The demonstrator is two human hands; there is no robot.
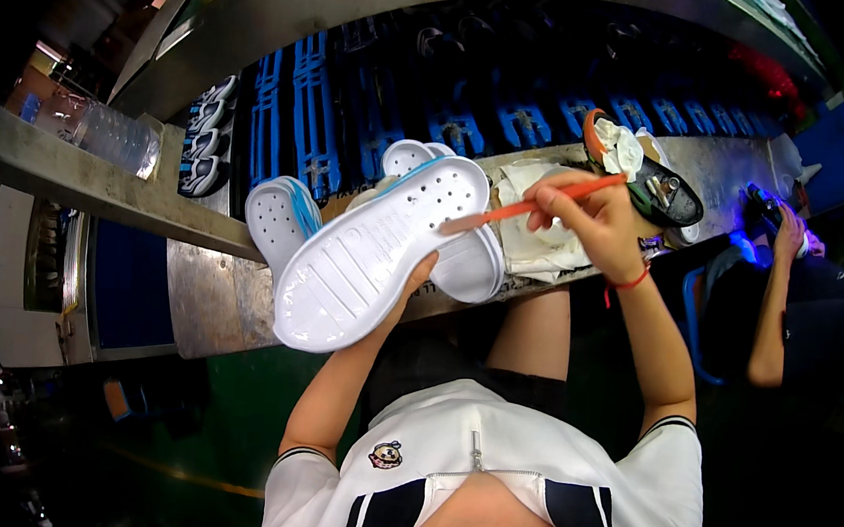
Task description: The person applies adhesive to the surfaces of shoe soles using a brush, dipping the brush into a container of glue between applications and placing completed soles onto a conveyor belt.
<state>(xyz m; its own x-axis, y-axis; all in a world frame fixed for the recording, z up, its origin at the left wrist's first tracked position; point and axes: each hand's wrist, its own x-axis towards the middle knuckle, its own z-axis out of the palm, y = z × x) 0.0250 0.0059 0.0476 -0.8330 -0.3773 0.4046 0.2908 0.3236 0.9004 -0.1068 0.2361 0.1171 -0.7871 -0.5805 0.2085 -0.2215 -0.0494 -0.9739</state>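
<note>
My left hand (414,289) grips a white shoe sole (340,278) from beneath and along its near edge, tilted with its wide ribbed end toward me. Small holes dot the sole's far part. In my right hand (596,224) is an orange-handled brush (548,201), its tip at the edge of the sole's perforated part. Whether the bristles touch is hard to tell. Behind and below the held sole lie more pale soles, one with a blue edge (281,213) at left and another (472,268) under the brush.
A crumpled white cloth (536,241) lies on the metal bench (224,291). Right of it sits a dark shoe-shaped holder (686,201) with small items and white wadding (618,148). Blue racks (315,114) line the far side. A metal beam (117,187) crosses at left. A co-worker's arm (775,304) shows at right.
</note>
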